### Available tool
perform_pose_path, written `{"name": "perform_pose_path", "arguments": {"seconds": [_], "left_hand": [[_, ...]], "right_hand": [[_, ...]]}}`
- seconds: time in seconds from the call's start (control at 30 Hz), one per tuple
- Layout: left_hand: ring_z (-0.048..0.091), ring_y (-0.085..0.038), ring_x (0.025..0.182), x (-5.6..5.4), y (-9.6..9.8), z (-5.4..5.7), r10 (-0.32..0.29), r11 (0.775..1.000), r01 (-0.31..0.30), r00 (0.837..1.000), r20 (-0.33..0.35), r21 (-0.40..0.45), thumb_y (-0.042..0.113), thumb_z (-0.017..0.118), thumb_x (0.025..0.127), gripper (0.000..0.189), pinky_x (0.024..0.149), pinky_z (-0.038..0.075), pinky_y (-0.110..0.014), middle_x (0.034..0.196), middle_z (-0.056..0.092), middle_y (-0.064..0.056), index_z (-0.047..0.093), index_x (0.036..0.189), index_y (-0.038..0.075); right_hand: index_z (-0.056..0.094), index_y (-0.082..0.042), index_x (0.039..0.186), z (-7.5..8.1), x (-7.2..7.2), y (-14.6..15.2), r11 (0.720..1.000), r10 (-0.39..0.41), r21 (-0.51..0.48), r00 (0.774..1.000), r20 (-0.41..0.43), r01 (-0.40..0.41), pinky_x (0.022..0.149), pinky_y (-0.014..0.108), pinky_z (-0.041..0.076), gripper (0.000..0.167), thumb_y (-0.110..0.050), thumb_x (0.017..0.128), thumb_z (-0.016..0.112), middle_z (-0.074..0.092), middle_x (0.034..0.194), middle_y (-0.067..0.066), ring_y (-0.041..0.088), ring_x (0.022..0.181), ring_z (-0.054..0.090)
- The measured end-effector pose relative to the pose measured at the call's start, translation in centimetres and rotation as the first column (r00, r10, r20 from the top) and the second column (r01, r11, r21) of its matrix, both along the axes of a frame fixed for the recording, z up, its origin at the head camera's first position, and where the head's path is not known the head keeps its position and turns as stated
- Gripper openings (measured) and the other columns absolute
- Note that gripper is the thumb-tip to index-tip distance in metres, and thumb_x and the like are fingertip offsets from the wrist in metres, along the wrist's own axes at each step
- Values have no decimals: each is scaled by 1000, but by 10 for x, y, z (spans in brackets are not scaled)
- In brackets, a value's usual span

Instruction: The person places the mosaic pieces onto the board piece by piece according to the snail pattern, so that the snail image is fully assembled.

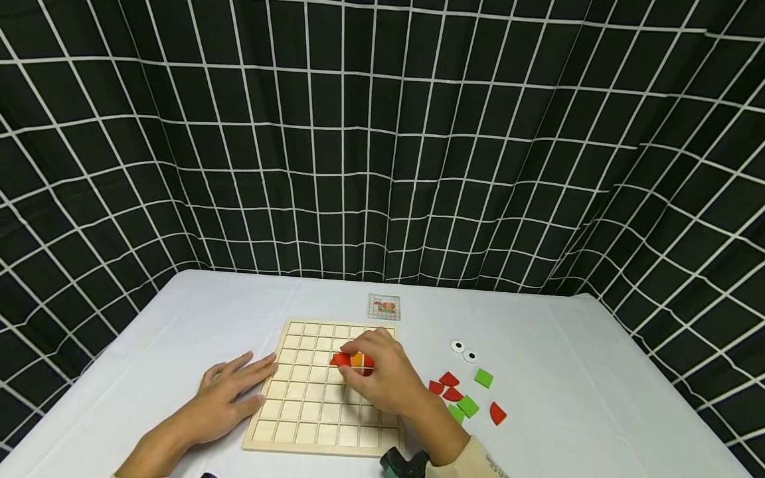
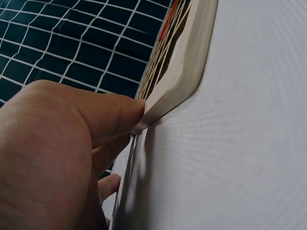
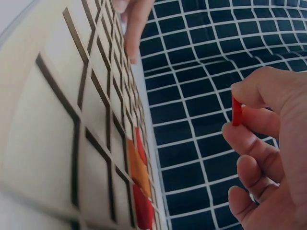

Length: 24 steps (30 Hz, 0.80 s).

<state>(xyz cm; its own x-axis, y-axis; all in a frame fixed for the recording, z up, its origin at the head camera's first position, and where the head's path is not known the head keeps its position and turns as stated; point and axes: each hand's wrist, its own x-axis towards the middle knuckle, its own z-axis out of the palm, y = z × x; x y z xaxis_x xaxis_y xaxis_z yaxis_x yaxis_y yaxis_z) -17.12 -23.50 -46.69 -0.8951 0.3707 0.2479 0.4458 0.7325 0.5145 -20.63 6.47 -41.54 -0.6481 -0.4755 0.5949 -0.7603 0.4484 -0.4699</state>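
My right hand [image 1: 382,372] is over the wooden grid board [image 1: 325,435], pinching a small red tile [image 3: 236,111] between thumb and fingertips, held off the board's surface in the right wrist view. Below it, an orange piece [image 3: 138,167] lies in the grid with a red piece [image 3: 143,208] on one side and another red piece [image 3: 140,143] on the other. My left hand [image 1: 230,398] lies at the board's left side with its fingers extended. In the left wrist view its thumb touches the board's edge [image 2: 180,76].
Right of the board lie several red quarter-round pieces [image 1: 453,394], several green squares [image 1: 483,378] and two white eye discs [image 1: 457,346]. A small picture card [image 1: 384,307] sits behind the board. A black gridded curtain [image 1: 358,146] surrounds the white table [image 1: 568,398].
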Motion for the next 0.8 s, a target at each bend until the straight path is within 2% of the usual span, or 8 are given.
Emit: {"name": "perform_pose_path", "arguments": {"seconds": [0.1, 0.17, 0.4, 0.6, 0.8], "left_hand": [[26, -41, 136, -1, 1, 1, -3, 1000, 3, 1000, -4, -2, 19, 62, 93, 45, 101, 9, -61, 147, 44, -1, 56, 137, 10], [26, -40, 136, -1, 1, 1, 3, 1000, -3, 1000, 5, -4, 19, 62, 93, 45, 101, 9, -61, 147, 44, -1, 56, 137, 11], [25, -40, 137, -1, 1, 2, 6, 1000, -6, 1000, 15, -9, 22, 62, 94, 45, 101, 8, -61, 147, 44, -1, 56, 137, 11], [26, -40, 136, -1, 1, 3, 3, 1000, -3, 1000, 8, -17, 23, 62, 94, 45, 101, 9, -61, 147, 44, -1, 56, 137, 11], [26, -41, 136, 0, 0, 3, 2, 1000, -2, 1000, 9, -13, 23, 62, 94, 45, 101, 10, -60, 146, 44, -2, 56, 137, 11]], "right_hand": [[73, -14, 95, -2, -2, -6, 999, -22, 32, 999, 49, 21, 80, 36, 43, 15, -15, 80, 75, 64, 93, -10, 9, 91, 50], [73, -14, 94, -5, -3, -10, 999, -24, 44, 998, 60, 22, 79, 33, 43, 13, -15, 80, 75, 64, 92, -10, 9, 90, 50], [73, -13, 91, -20, -10, -14, 998, -22, 59, 999, 28, 21, 72, 25, 42, 11, -14, 80, 76, 64, 89, -9, 10, 83, 48], [73, -16, 94, -28, -12, -15, 989, -42, 146, 999, 35, 36, 73, 23, 41, 12, -20, 83, 74, 63, 90, -9, 8, 85, 46], [73, -15, 94, -32, -13, -17, 981, -56, 187, 998, -28, 60, 77, 24, 40, 13, -20, 82, 73, 61, 87, -8, 9, 83, 46]]}}
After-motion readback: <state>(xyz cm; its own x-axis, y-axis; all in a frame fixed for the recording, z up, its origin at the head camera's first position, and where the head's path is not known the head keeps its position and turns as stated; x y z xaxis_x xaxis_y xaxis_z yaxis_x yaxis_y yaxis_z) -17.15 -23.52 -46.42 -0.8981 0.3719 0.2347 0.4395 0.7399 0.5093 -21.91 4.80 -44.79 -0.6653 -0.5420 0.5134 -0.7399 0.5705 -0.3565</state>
